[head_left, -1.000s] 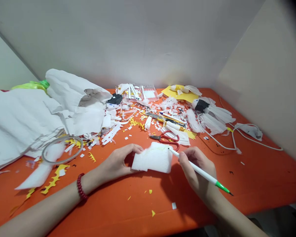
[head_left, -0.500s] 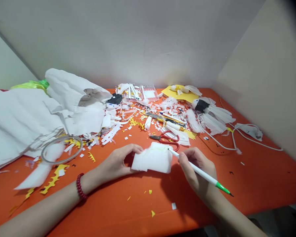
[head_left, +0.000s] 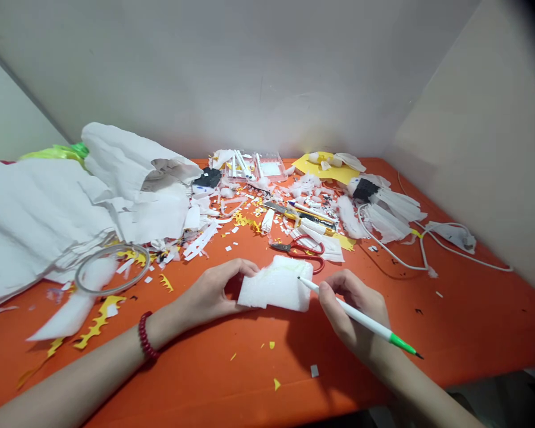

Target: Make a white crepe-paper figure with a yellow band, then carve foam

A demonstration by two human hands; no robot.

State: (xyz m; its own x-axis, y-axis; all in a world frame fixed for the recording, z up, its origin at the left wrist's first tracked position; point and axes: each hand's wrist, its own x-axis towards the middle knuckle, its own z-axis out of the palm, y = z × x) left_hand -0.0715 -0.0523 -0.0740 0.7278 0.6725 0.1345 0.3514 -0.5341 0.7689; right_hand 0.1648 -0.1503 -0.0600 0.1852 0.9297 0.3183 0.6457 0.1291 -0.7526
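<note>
A white foam piece with faint yellow-green marks along its far edge is tilted up over the orange table. Its left end is pinched by my left hand, thumb on the near side. My right hand grips a white double-ended marker with a green section at its rear. The marker's dark tip is at the right part of the foam's face; whether it touches I cannot tell. Just beyond the foam lie red-handled scissors, their blades pointing left.
A utility knife lies among paper scraps. Large white paper sheets and a roll of clear tape are at left. White cord and a black-banded tissue figure lie right. Marker cases stand near the wall.
The marker tip has shifted slightly left and down, from the foam's upper right edge onto its face. My right hand moved with it; my left hand stays nearly still.
</note>
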